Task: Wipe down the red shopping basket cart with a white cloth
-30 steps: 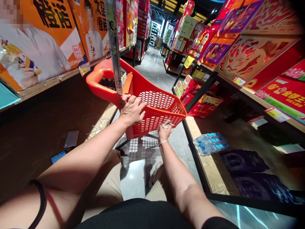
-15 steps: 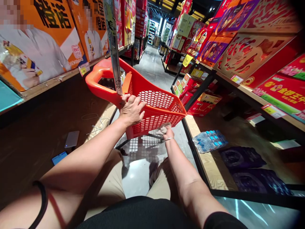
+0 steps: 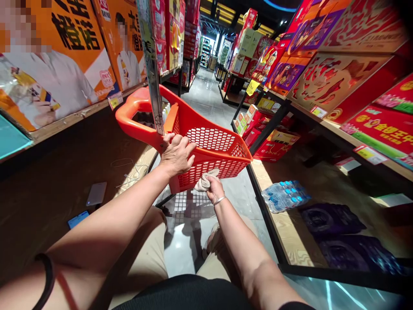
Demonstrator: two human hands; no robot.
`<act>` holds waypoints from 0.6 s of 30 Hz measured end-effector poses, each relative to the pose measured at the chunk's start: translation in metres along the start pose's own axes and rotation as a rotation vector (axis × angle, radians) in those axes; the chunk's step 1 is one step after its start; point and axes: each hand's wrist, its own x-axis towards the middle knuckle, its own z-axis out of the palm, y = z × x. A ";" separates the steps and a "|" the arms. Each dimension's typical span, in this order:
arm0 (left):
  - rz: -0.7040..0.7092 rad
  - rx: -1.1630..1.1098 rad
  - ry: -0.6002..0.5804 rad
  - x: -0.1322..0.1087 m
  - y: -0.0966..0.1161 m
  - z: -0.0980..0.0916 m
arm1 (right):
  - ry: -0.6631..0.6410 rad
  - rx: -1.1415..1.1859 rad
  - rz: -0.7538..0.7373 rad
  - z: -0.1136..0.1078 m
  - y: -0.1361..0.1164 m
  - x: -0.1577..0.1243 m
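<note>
An orange-red plastic shopping basket [image 3: 209, 150] with honeycomb holes stands tilted in the aisle before me. Its side rim is gripped by my left hand [image 3: 177, 155], fingers curled over the edge beside a worn metal pole [image 3: 155, 94]. Lower down, my right hand [image 3: 215, 189] is closed around a crumpled greyish cloth [image 3: 204, 182], which lies against the basket's perforated side. A bracelet circles the right wrist. Several bottles show partly through the handle opening at the back; most of them is hidden.
Shelves with orange cartons [image 3: 77, 64] rise on the left, red gift boxes [image 3: 380, 129] on the right. A shrink-wrapped pack of water bottles [image 3: 285, 196] and purple packs [image 3: 332, 219] sit on the low right shelf. A phone [image 3: 78, 219] and a power bank-like white device [image 3: 96, 193] lie at left.
My right hand has moved left along the basket's lower side with the cloth. My left hand stays on the rim, and the basket has hardly shifted.
</note>
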 end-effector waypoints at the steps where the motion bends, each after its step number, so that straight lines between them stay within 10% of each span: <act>1: 0.003 0.012 0.004 0.000 -0.001 0.000 | -0.020 -0.023 -0.059 0.000 -0.011 -0.008; 8: 0.006 0.000 0.021 -0.002 0.000 0.000 | -0.044 -1.031 -1.006 -0.026 -0.114 -0.015; 18: 0.005 -0.062 0.022 -0.002 -0.012 -0.002 | 0.216 -1.609 -0.742 -0.125 -0.166 0.055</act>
